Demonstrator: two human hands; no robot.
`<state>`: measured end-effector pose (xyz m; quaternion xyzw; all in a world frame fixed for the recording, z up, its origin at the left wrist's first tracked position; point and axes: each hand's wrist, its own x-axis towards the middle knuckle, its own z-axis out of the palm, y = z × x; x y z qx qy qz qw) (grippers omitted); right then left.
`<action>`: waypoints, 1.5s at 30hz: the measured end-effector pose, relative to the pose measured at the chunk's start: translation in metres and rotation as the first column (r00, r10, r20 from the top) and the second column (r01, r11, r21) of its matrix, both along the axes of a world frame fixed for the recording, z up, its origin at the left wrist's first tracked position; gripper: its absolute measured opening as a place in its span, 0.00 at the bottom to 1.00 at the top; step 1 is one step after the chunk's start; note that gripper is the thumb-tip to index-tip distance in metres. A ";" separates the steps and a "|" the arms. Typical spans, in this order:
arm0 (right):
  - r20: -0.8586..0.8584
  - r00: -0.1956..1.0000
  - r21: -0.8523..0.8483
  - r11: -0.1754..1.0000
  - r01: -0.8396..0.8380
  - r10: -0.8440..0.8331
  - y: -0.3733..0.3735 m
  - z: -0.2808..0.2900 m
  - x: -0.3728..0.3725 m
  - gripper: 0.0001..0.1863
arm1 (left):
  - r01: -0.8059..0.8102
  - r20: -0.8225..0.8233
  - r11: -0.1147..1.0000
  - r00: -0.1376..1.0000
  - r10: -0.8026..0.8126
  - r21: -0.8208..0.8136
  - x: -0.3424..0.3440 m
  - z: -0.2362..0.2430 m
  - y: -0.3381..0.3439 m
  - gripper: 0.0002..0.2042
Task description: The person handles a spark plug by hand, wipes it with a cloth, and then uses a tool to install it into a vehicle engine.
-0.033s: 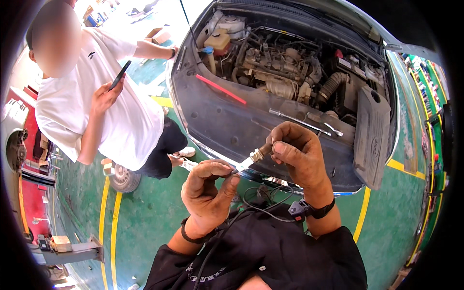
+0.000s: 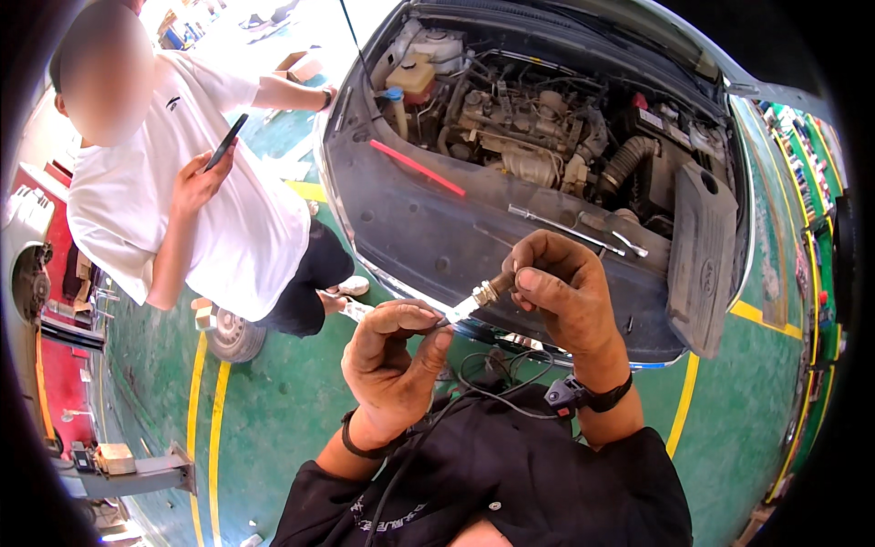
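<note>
Between my hands, over the car's front edge, is a spark plug (image 2: 482, 294) with a white insulator, a shiny metal hex and a brownish far end. The insulator end sits pinched between thumb and forefinger of my left hand (image 2: 390, 357). My right hand (image 2: 567, 290) grips the brownish metal end with thumb and fingers, which partly cover it. Beyond lies the open engine bay (image 2: 529, 118), its engine exposed.
On the front panel rest a red strip (image 2: 416, 168), a long metal ratchet tool (image 2: 565, 228) and a dark plastic engine cover (image 2: 704, 264). At left stands a person in a white shirt (image 2: 196, 191), holding a phone (image 2: 227, 141). A thin cable (image 2: 510, 401) loops near my chest.
</note>
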<state>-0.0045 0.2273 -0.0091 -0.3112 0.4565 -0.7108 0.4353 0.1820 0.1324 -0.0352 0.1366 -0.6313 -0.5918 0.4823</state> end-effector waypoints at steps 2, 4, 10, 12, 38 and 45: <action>0.062 0.998 0.021 0.999 -0.032 0.030 0.001 -0.002 -0.001 0.13 | 0.015 0.006 0.999 1.000 -0.015 0.052 -0.001 0.003 0.001 0.11; 0.092 0.995 0.023 0.999 -0.049 0.047 0.001 -0.005 -0.002 0.14 | 0.048 -0.018 0.996 0.999 -0.047 0.080 -0.001 0.004 0.000 0.12; 0.075 0.995 -0.090 0.994 -0.059 0.066 0.005 -0.013 -0.003 0.07 | 0.059 -0.045 0.993 0.997 -0.055 0.100 -0.008 0.003 -0.001 0.11; 0.078 0.995 -0.088 0.994 -0.062 0.069 0.008 -0.014 -0.004 0.07 | 0.043 -0.036 0.993 0.999 -0.040 0.109 -0.009 0.003 0.000 0.10; 0.027 0.999 -0.144 0.989 -0.024 0.028 0.018 -0.015 -0.003 0.12 | 0.059 -0.052 0.993 0.997 -0.054 0.099 -0.011 -0.009 -0.003 0.11; -0.042 0.999 -0.119 0.993 -0.009 0.004 0.018 -0.010 -0.001 0.15 | 0.051 -0.074 0.994 0.996 -0.044 0.101 -0.011 -0.012 -0.004 0.12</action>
